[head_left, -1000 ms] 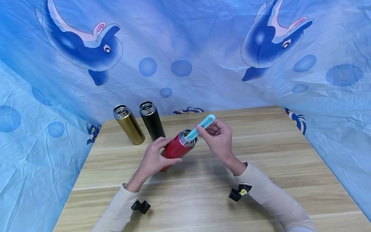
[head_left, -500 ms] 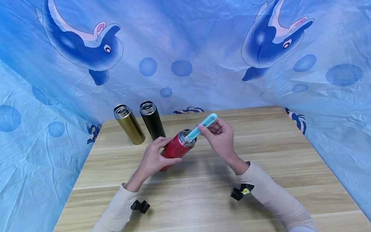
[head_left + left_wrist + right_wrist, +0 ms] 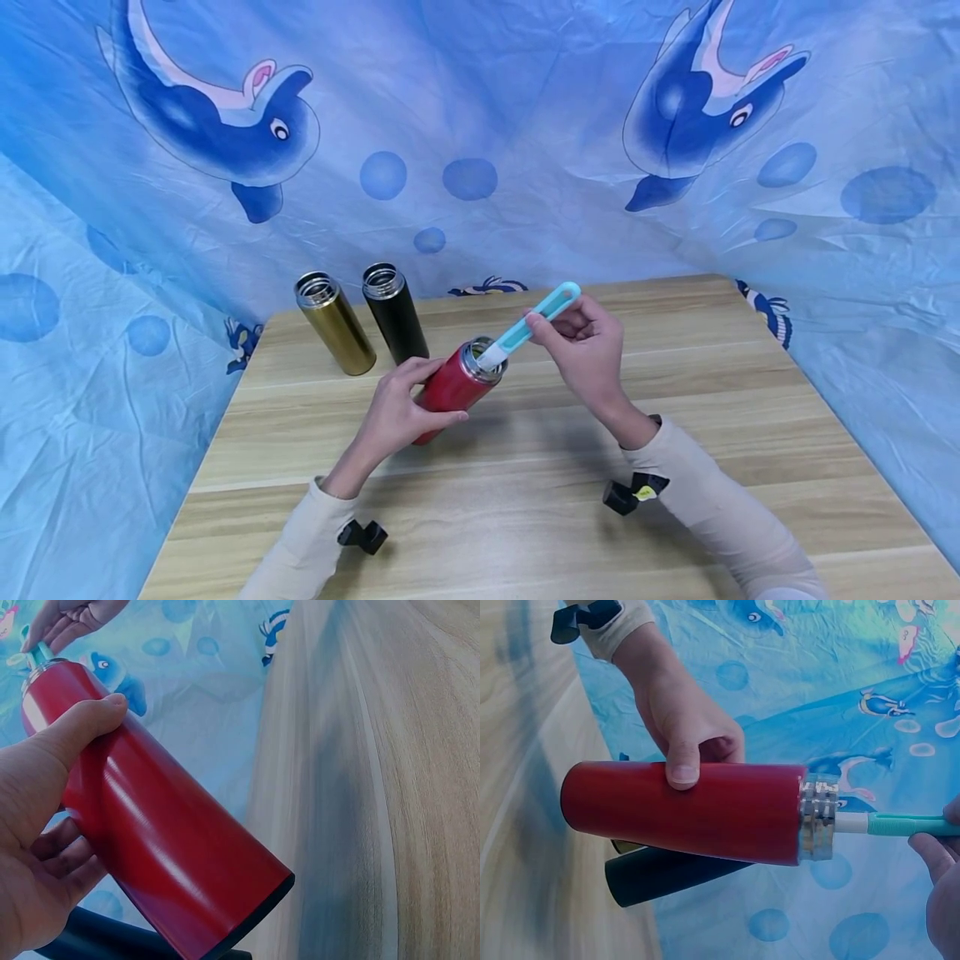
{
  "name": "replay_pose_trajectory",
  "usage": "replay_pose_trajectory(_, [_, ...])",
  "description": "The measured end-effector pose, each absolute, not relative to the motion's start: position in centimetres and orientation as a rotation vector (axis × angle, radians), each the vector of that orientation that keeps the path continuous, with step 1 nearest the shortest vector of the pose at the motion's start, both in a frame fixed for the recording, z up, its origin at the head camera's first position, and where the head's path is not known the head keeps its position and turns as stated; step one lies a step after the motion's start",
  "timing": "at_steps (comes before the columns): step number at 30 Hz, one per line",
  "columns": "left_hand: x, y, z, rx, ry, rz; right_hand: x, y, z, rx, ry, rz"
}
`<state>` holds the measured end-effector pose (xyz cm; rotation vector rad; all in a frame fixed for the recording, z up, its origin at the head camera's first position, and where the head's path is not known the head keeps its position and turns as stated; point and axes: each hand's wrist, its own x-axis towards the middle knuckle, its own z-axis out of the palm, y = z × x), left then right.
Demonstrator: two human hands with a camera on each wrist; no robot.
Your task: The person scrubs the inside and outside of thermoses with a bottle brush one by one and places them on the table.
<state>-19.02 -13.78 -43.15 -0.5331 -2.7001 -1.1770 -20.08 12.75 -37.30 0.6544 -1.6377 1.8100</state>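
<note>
My left hand (image 3: 393, 415) grips a red thermos bottle (image 3: 454, 385) round its body, its steel mouth tilted up toward the right. In the left wrist view the thermos (image 3: 165, 817) is clear of the table, thumb across its side. My right hand (image 3: 587, 354) pinches the turquoise handle (image 3: 542, 314) of a long tool between thumb and fingers. The tool's white shaft (image 3: 851, 823) goes into the open mouth of the thermos in the right wrist view. Its far end is hidden inside the bottle.
A gold thermos (image 3: 337, 327) and a black thermos (image 3: 395, 317) stand uncapped at the back left of the wooden table (image 3: 510, 508). Behind the table hangs a blue dolphin-print cloth (image 3: 555, 150). Small black cameras (image 3: 633, 492) sit on both wrists.
My right hand has drawn the tool up and to the right, so more of its white shaft shows above the mouth. The left hand and red thermos have hardly moved.
</note>
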Motion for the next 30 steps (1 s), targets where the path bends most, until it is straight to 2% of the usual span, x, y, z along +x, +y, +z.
replay_pose_trajectory(30, [-18.8,-13.7,-42.9,-0.509,-2.763,-1.139,-19.7,14.3,-35.4,0.67,-1.567,1.814])
